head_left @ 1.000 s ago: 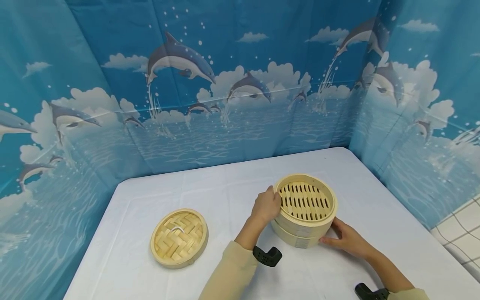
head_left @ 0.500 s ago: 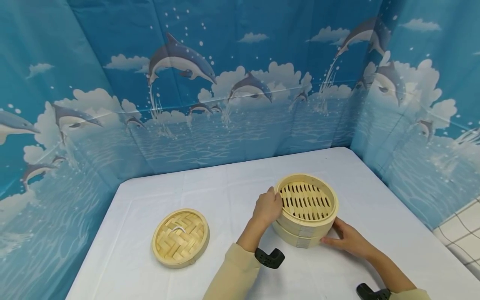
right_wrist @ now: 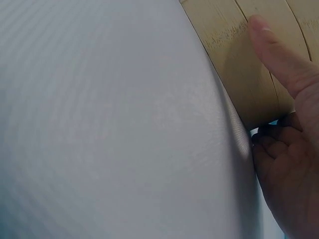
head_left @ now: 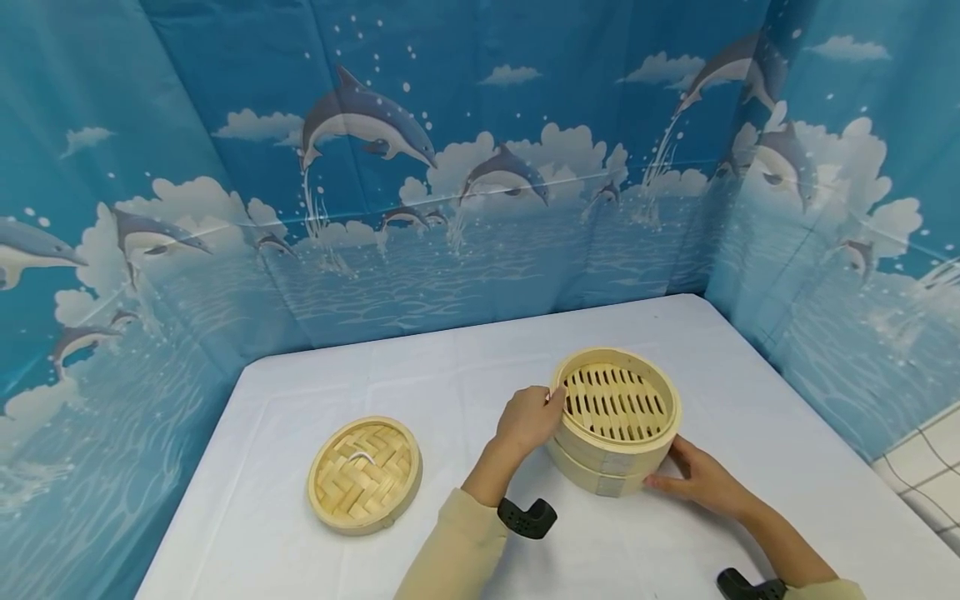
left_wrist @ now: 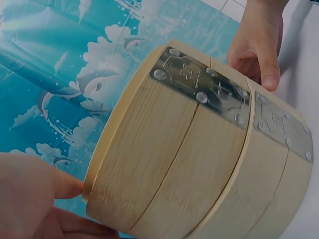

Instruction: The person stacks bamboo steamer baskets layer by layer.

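Two round bamboo steamer baskets stand stacked on the white table, right of centre. The upper basket (head_left: 615, 400) shows a slatted floor inside its rim; the lower basket (head_left: 592, 479) sits directly beneath. My left hand (head_left: 528, 419) grips the upper basket's left rim, its thumb (left_wrist: 67, 186) at the edge and the other fingers against the side wall. Low on the right, my right hand (head_left: 703, 479) holds the lower basket, thumb (right_wrist: 279, 57) on the front wall and fingers curled round behind. Metal plates (left_wrist: 199, 87) cover the baskets' front seams.
A woven bamboo lid (head_left: 364, 475) with a small pale loop handle lies on the table (head_left: 457, 375) to the left. Behind and to the right hang blue dolphin-print curtains (head_left: 420, 275). White tiles (head_left: 922, 467) and a thin cable show at the right edge.
My left hand has shifted its hold slightly on the upper basket's rim, its wrist moving a little left. The right hand keeps its place; the whole view drifts slightly.
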The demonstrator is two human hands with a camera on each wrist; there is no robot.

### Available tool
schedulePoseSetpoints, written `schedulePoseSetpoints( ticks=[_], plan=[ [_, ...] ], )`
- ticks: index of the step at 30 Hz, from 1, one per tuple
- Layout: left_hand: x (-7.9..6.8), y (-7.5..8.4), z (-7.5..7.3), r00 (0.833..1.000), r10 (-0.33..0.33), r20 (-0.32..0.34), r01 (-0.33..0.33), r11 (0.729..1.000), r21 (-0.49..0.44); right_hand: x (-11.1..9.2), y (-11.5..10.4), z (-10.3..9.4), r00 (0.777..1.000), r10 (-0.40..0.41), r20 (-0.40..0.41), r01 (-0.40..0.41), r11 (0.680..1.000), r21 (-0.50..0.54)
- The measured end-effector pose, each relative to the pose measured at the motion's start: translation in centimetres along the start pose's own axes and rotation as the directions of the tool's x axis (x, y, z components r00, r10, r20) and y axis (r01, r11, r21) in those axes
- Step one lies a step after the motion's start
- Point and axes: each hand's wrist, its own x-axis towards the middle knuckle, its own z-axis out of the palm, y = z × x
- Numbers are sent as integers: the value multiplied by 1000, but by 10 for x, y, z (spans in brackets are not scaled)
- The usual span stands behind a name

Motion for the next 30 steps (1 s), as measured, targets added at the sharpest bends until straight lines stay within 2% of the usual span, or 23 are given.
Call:
schedulePoseSetpoints(
  ticks=[9, 18, 23, 26, 28, 30],
  plan=[
    [-8, -29, -23, 993, 114, 23, -115, 993, 19, 2, 0, 1, 1000, -15, 9, 15, 1000, -6],
    [-22, -69, -45, 976, 215, -20, -215, 976, 37, 1, 1, -1, 999, 35, -6, -35, 999, -31],
    [-32, -87, -54, 963, 269, -22, -265, 958, 113, 1, 1, -1, 1000, 21, -6, -21, 999, -30],
    [-40, -96, -60, 958, 283, -39, -269, 939, 216, 1, 1, 0, 1000, 14, -7, -14, 1000, -21],
    [-44, -102, -64, 955, 292, -58, -263, 918, 297, 1, 1, 0, 1000, 14, -5, -14, 1000, -17],
    [-49, -110, -69, 943, 322, -85, -264, 879, 397, 1, 2, 0, 1000, 16, -5, -16, 1000, -15]
  ],
)
